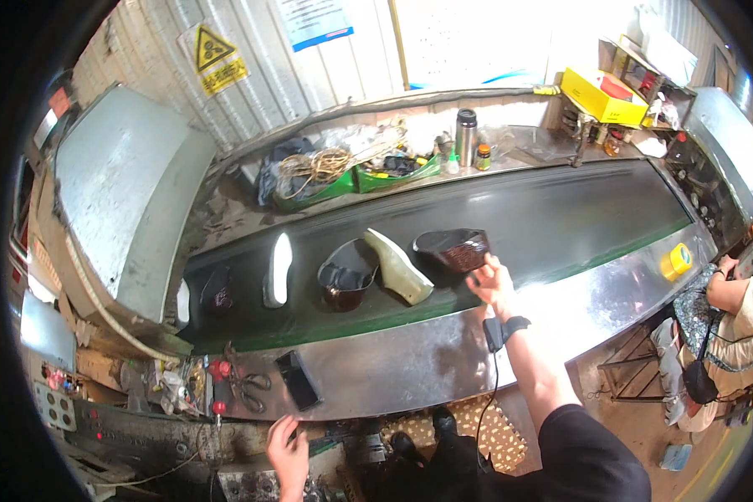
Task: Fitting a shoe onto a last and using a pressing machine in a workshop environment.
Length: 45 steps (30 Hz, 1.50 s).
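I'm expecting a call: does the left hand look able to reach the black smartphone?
Probably yes: the left hand looks empty and close by, and the black smartphone lies uncovered on the metal ledge.

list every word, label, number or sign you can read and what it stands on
Wall sign: yellow, warning triangle above lettering, wording not copied.
Poster: print too small to read.
Yellow box: marks too small to read.
Jar: label too small to read.
White board: marks too faint to read.
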Each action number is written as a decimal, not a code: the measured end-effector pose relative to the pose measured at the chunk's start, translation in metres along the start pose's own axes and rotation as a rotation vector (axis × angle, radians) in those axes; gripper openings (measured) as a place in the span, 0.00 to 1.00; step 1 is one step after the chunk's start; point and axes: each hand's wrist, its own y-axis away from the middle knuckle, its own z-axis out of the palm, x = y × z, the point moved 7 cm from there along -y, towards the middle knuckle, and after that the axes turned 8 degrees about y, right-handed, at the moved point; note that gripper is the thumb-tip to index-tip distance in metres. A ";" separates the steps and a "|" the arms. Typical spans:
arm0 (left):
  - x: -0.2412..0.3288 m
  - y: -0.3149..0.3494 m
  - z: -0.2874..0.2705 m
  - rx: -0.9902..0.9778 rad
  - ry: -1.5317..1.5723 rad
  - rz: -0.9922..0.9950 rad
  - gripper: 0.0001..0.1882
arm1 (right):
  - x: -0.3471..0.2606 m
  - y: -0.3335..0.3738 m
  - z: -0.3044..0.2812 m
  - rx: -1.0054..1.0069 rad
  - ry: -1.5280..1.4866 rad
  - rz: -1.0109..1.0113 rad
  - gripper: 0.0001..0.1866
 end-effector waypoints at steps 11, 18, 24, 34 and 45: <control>-0.015 -0.174 0.346 -0.390 0.207 -0.462 0.50 | 0.036 0.321 -0.051 0.108 -0.001 0.033 0.34; -0.020 -0.211 0.413 -0.047 -0.429 -0.481 0.70 | 0.102 0.415 -0.083 0.214 -0.063 -0.063 0.35; -0.017 -0.227 0.372 -0.351 -0.196 -0.127 0.50 | 0.100 0.404 -0.086 0.148 -0.143 -0.156 0.25; 0.077 -0.001 0.241 -0.720 -0.436 1.394 0.17 | 0.073 0.346 -0.094 0.189 -0.154 0.017 0.23; 0.033 0.003 0.280 -0.813 0.179 0.276 0.08 | 0.022 0.358 -0.027 0.132 0.583 -0.348 0.27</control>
